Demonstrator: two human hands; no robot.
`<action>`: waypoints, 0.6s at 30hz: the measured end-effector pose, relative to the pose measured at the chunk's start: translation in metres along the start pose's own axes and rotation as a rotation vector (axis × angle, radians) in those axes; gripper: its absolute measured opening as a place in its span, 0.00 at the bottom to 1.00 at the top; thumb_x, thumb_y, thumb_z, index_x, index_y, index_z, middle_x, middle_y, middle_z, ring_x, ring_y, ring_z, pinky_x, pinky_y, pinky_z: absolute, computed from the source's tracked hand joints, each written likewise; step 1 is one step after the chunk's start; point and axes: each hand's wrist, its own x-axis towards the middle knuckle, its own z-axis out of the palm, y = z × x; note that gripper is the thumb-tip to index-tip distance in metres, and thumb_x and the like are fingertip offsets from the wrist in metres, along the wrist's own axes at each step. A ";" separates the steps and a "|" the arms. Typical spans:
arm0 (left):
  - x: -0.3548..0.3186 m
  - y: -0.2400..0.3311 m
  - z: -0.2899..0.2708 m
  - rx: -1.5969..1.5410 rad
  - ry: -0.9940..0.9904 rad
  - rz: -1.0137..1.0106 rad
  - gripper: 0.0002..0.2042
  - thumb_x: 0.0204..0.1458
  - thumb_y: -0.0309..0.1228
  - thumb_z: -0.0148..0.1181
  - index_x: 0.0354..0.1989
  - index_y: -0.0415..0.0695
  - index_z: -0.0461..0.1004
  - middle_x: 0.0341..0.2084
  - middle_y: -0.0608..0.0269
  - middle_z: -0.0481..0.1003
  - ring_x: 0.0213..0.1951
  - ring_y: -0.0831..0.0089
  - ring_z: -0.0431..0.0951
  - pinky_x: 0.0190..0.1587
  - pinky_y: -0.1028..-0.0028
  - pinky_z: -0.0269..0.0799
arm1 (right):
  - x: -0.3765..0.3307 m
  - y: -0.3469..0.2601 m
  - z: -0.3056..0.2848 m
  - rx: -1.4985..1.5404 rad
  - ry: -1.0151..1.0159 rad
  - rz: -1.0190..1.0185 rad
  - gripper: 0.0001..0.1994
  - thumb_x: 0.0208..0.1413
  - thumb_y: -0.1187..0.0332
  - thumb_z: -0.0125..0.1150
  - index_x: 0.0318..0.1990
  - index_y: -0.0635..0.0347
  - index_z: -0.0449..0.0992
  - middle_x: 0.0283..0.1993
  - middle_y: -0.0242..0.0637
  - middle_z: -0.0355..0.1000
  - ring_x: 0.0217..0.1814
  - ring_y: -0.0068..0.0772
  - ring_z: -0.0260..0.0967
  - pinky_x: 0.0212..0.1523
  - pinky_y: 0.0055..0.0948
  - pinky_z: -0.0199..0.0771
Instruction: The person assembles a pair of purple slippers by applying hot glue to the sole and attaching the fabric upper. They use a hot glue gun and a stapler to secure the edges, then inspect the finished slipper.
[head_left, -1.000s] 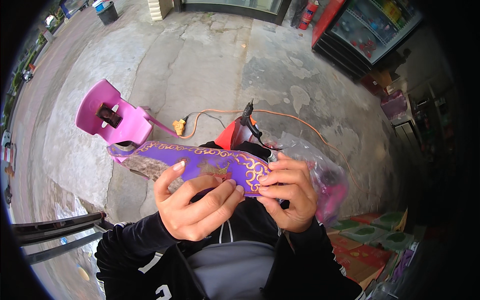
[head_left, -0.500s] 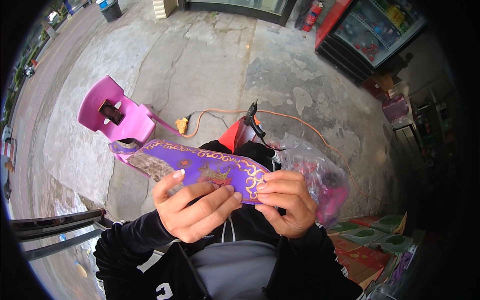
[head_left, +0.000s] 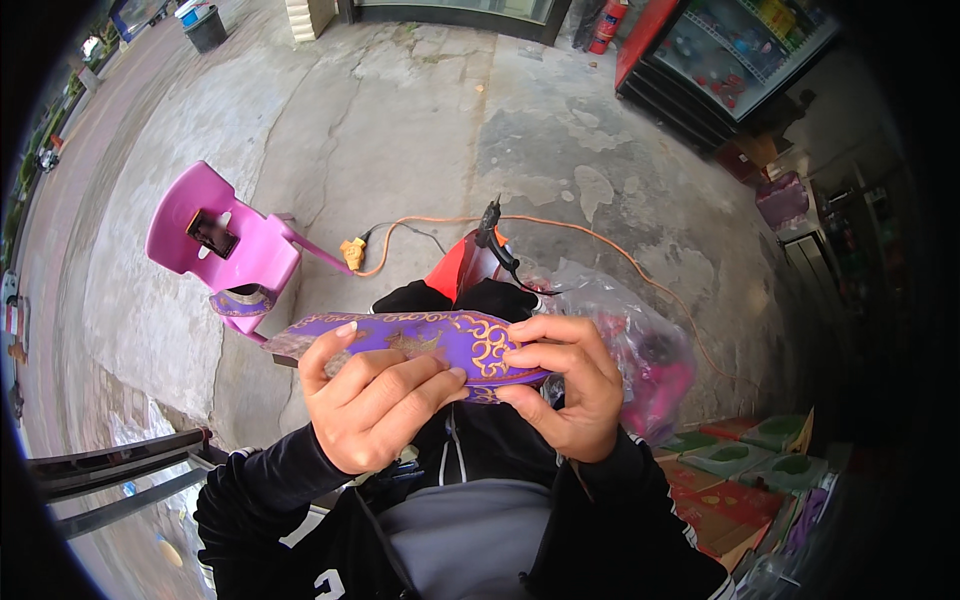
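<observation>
Both hands hold a purple decorated band (head_left: 455, 338) with gold scrollwork in front of my body. It is tilted so that its printed face narrows, and a strip of purple and gold shows below its lower edge. My left hand (head_left: 375, 405) grips the middle, its fingers laid over the printed face. At the right end, my right hand (head_left: 570, 385) pinches the band between thumb and fingers. Beyond the hands, a black glue gun (head_left: 490, 230) points away from me above a red-orange item (head_left: 452, 268). A curved purple-and-gold piece (head_left: 243, 301) rests at the front of the pink chair.
A pink plastic chair (head_left: 190, 190) stands at the left, with a dark flat object (head_left: 211, 232) on its seat. An orange cord (head_left: 590, 232) with a yellow socket (head_left: 353, 252) crosses the concrete floor. Clear plastic bags (head_left: 640, 340) and cardboard (head_left: 715, 500) lie at the right, a drinks cooler (head_left: 735, 60) beyond.
The band has tilted, so its printed face looks narrower and a lower strip has come into view. Its left end no longer reaches over the chair's front. Both hands keep their grip.
</observation>
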 end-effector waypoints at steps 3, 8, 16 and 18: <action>0.000 0.000 -0.001 0.003 0.004 0.013 0.10 0.42 0.39 0.72 0.35 0.56 0.85 0.29 0.79 0.79 0.32 0.82 0.75 0.62 0.63 0.59 | 0.002 0.000 -0.001 -0.014 -0.012 -0.050 0.13 0.47 0.78 0.73 0.41 0.63 0.79 0.49 0.41 0.74 0.50 0.40 0.74 0.49 0.35 0.75; -0.002 -0.001 -0.003 0.042 0.025 0.058 0.11 0.41 0.40 0.72 0.35 0.56 0.85 0.30 0.80 0.79 0.32 0.83 0.74 0.61 0.64 0.59 | 0.005 -0.001 0.000 -0.010 -0.015 -0.095 0.13 0.45 0.79 0.73 0.40 0.62 0.79 0.47 0.39 0.75 0.49 0.41 0.74 0.49 0.36 0.74; -0.002 -0.005 -0.006 0.090 0.059 0.141 0.09 0.43 0.38 0.72 0.35 0.56 0.84 0.32 0.83 0.79 0.32 0.84 0.74 0.62 0.64 0.57 | 0.006 -0.005 0.001 -0.071 -0.012 -0.157 0.13 0.42 0.81 0.73 0.37 0.60 0.80 0.43 0.36 0.76 0.46 0.42 0.73 0.46 0.36 0.75; -0.002 -0.005 -0.006 0.082 0.039 0.160 0.10 0.44 0.39 0.72 0.36 0.56 0.84 0.33 0.82 0.80 0.34 0.83 0.74 0.63 0.62 0.55 | 0.005 -0.004 0.002 -0.112 -0.009 -0.174 0.12 0.41 0.81 0.73 0.35 0.60 0.80 0.43 0.35 0.76 0.45 0.41 0.73 0.45 0.36 0.75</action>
